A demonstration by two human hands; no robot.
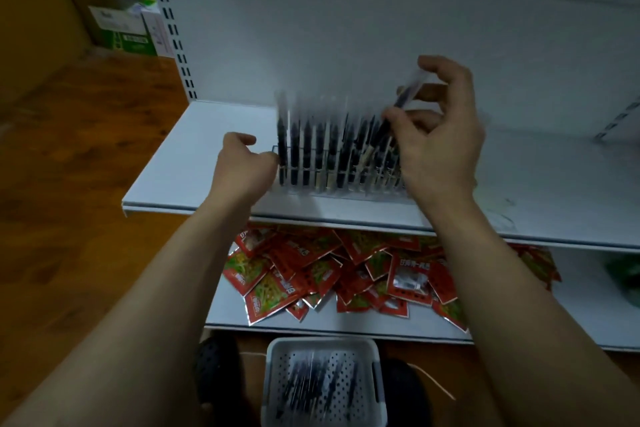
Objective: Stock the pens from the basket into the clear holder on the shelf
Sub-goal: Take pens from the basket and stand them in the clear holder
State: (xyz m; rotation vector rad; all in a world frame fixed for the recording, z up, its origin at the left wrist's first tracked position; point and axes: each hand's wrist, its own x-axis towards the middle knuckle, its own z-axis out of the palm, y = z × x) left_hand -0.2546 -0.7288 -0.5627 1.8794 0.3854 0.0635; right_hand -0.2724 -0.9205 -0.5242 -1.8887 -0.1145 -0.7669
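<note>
At mid-frame the right hand (440, 149) pinches a slim dark pen with a clear cap (403, 98) between thumb and curled fingers. The pen tilts above the right end of the clear plastic holder (346, 188), which stands on the white metal shelf (194, 156). The left hand (242, 166) curls against the holder's left end; whether it grips the holder cannot be told.

The person is wearing black perforated clog-style shoes, the left shoe (214, 367) showing at seven o'clock and the right shoe (407, 388) at five o'clock. The left grip (242, 163) and right grip (440, 142) are going bare, with the forearms (156, 288) uncovered.
</note>
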